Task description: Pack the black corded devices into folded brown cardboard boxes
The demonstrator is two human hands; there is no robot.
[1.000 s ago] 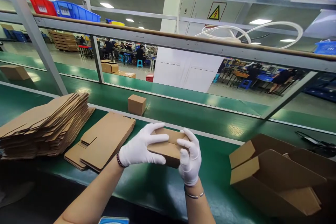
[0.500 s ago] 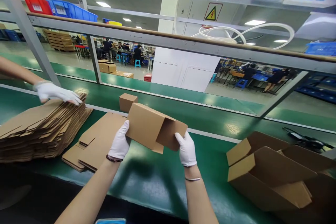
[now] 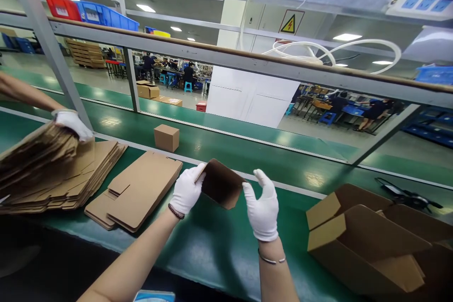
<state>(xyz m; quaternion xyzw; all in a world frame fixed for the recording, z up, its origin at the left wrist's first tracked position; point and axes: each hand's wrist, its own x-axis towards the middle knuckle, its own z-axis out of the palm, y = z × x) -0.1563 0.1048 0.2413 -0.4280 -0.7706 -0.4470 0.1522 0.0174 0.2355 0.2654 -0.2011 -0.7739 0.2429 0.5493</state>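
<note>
In the head view: a brown cardboard carton, open at the near end, tilted, dark inside, held up over a green worktop. White-gloved left hand clamped on the carton's left edge. White-gloved right hand just to the carton's right, thumb and fingers spread apart, one fingertip close to the right corner; contact there impossible to tell. Beyond the carton and to its left, a small closed cardboard box on a green conveyor belt. Left of the carton, a short stack of flat carton blanks; farther left of it, a taller, looser pile of blanks, with a co-worker's gloved hand on the raised upper part. Well to the carton's right, larger open cardboard boxes, flaps standing. Likely chief risk: a twist or drop of the carton, from reliance on the left grip, perhaps worsened by slick glove fabric. Also possible: a creased flap, from a right-hand push against an edge not squared; and, left of the carton, a slide of loose blanks, from uneven lifting.
</note>
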